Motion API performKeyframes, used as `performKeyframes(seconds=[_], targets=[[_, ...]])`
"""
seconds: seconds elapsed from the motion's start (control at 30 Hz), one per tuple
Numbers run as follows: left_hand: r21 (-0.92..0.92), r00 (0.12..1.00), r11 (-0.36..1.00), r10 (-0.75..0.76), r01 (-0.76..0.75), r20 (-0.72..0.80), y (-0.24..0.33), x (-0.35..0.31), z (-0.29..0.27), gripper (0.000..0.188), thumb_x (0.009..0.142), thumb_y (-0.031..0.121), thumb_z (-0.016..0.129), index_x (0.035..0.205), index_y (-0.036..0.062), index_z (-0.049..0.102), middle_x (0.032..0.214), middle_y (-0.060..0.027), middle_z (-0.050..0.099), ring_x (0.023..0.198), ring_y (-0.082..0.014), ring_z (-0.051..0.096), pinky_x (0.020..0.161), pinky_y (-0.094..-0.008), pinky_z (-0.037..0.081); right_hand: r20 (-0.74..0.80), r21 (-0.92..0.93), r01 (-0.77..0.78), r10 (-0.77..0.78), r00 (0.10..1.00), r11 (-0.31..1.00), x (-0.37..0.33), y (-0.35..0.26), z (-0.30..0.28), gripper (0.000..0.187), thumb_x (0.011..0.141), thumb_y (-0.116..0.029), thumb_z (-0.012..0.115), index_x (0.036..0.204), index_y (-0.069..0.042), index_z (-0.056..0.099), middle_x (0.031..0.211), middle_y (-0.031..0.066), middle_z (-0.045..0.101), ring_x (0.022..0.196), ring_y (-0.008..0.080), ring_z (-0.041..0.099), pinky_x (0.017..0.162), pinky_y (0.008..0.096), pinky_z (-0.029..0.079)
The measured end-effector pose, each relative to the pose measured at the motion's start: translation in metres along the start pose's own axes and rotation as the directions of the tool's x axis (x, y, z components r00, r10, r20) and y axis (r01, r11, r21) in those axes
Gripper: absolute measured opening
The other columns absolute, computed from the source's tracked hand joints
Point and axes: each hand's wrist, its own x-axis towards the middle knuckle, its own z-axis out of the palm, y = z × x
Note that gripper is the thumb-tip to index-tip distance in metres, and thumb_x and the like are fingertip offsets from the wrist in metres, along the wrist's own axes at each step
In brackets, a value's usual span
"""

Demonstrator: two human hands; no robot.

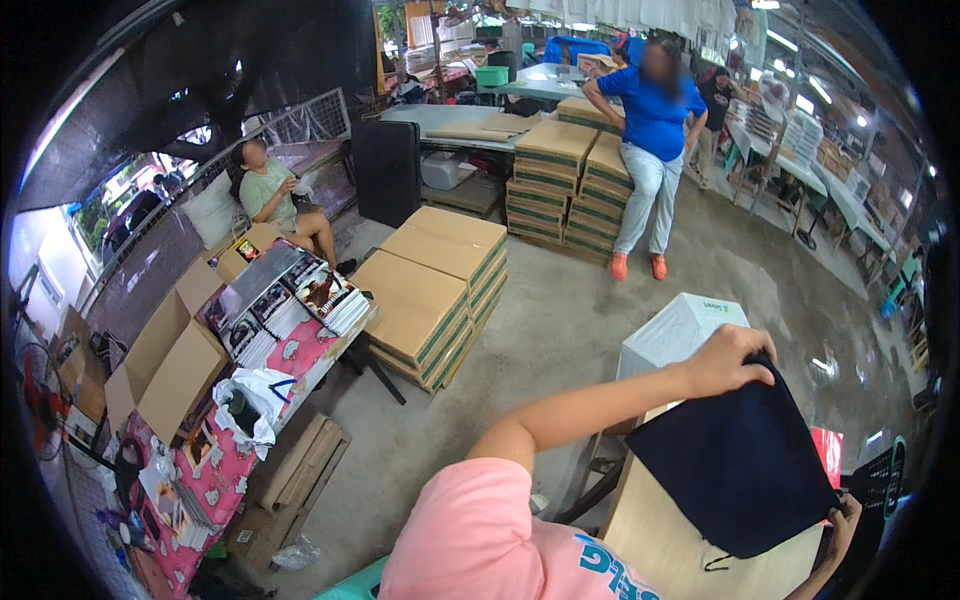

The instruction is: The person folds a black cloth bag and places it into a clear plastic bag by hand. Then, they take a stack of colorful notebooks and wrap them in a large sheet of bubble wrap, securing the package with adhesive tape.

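A flat, black cloth drawstring bag is stretched between my hands over a light wooden table. My left hand reaches across and pinches its upper corner. Lower down at the right, my right hand grips the corner beside the table's edge. A thin dark cord dangles from the bag's lower edge. The cloth hides much of the tabletop and a red item behind it. Just beyond my left forearm stands a white box.
Stacked cardboard cartons stand ahead on the concrete floor. At left, a pink-covered table carries spiral-bound books and an open carton. One person in blue leans on more cartons; another sits at far left. A dark slotted chair back is at right.
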Motion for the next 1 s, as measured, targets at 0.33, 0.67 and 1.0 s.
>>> performKeyframes(seconds=[0.33, 0.67, 1.0], targets=[[-0.041, 0.701, 0.79, 0.566, -0.612, 0.434, 0.044, 0.019, 0.101, 0.034, 0.064, 0.023, 0.075, 0.089, 0.0097, 0.056, 0.07, -0.0089, 0.058, 0.066, -0.0315, 0.06, 0.054, -0.0422, 0.047, 0.324, -0.143, 0.356, -0.296, 0.898, 0.923, -0.012, -0.082, 0.134, 0.09, 0.055, -0.018, 0.08, 0.13, 0.005, 0.037, 0.125, 0.017, 0.046, 0.114, 0.0256, 0.047, 0.098, 0.0362, 0.034], [0.152, 0.644, 0.921, -0.363, 0.359, 0.673, 0.041, -0.028, -0.035, 0.024, 0.067, 0.02, 0.072, 0.071, -0.0003, 0.06, 0.065, -0.0137, 0.062, 0.07, -0.0285, 0.064, 0.061, -0.0398, 0.048, -0.063, 0.015, 0.155, -0.154, 0.986, 0.988, -0.055, -0.133, 0.118, 0.045, 0.084, -0.03, 0.059, 0.12, -0.004, 0.055, 0.117, 0.0142, 0.056, 0.105, 0.0296, 0.052, 0.095, 0.0436, 0.036], [-0.711, 0.918, 0.59, -0.333, 0.382, 0.216, -0.06, 0.069, 0.03, 0.03, 0.094, 0.027, 0.051, 0.102, -0.0008, 0.055, 0.083, -0.003, 0.06, 0.076, -0.0108, 0.052, 0.075, -0.0278, 0.045, -0.138, 0.305, 0.141, -0.103, 0.985, 0.942, 0.13, -0.143, 0.126, 0.055, 0.091, -0.018, 0.058, 0.136, -0.007, 0.029, 0.126, 0.0106, 0.049, 0.11, 0.0224, 0.053, 0.093, 0.0368, 0.044]])
